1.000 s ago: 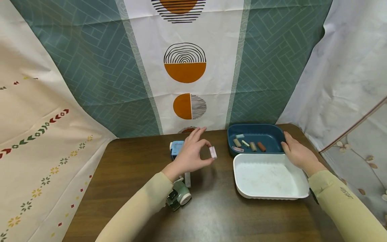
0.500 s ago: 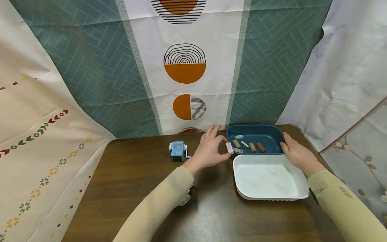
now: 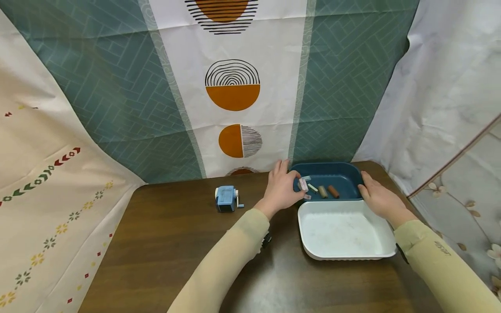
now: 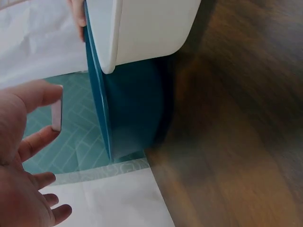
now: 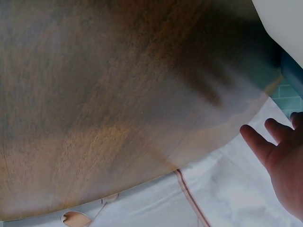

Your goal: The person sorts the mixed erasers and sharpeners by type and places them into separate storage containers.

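My left hand pinches a small pale pink eraser between thumb and fingertip, the other fingers spread. It hangs over the left end of a dark blue tray. In the left wrist view the eraser shows edge-on, above the tray's rim. Inside the tray lie a brown-red cylinder, a tan piece, a thin pale yellow piece and other small pieces partly behind the hand. My right hand holds the tray's right rim; in the right wrist view several fingers extend outward.
A white tray stands in front of the blue one, against it. A blue crank pencil sharpener sits left of the left hand. A dark object is mostly hidden by the left forearm. Patterned cloth hangs behind the wooden table.
My left hand has carried the eraser rightward from above the table to over the blue tray. The blue sharpener has come into full view. My right hand has stayed on the rim.
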`<state>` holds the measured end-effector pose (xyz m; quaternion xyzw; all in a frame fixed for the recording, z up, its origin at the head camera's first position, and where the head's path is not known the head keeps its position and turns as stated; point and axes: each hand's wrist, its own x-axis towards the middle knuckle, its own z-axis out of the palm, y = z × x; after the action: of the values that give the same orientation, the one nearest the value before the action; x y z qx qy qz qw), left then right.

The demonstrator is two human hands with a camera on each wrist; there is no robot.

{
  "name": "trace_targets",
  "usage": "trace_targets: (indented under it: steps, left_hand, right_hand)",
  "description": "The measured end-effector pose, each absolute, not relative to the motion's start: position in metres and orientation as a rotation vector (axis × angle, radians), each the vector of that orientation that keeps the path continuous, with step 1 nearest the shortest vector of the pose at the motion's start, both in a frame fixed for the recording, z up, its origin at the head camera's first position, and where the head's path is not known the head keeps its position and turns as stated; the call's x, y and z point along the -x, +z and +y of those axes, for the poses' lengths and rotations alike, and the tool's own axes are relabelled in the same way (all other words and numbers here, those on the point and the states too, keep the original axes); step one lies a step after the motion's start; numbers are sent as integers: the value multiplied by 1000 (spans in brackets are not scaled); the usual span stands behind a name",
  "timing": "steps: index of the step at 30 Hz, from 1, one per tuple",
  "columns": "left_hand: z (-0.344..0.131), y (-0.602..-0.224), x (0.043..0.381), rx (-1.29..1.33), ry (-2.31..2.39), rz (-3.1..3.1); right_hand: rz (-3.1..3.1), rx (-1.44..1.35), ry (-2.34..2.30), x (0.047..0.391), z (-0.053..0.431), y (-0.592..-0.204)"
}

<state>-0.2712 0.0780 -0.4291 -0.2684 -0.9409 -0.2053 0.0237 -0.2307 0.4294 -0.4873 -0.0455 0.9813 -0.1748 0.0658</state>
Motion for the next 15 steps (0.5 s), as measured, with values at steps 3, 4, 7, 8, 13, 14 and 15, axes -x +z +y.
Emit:
trace_targets:
  steps: [3,4,7,8,13,14,15]
  left_hand:
    - [93,-431,275,797,-537,-2932]
    - [98,-432,277,792,-504,-2937]
    - [112,-436,283,773,-413,-2949]
    - [116,-437,285,766,-388,-2953]
    - [132,-443,292,696,-282,-2966]
    - [134,-443,293,685,-267,-2967]
    - [136,-444,294,676,-261,-2968]
  right_hand:
    - [2963,141,-538,229,430,-487]
    - [2964,138,-543,229,430,-487]
    - [2967,136,-549,228,430,-487]
    - [2969,136,-552,228,429,-486]
    - [2983,140,-564,228,427,-485]
    - [2984,140,-566,228,428,-485]
    - [2983,138,-563,228,428,-485]
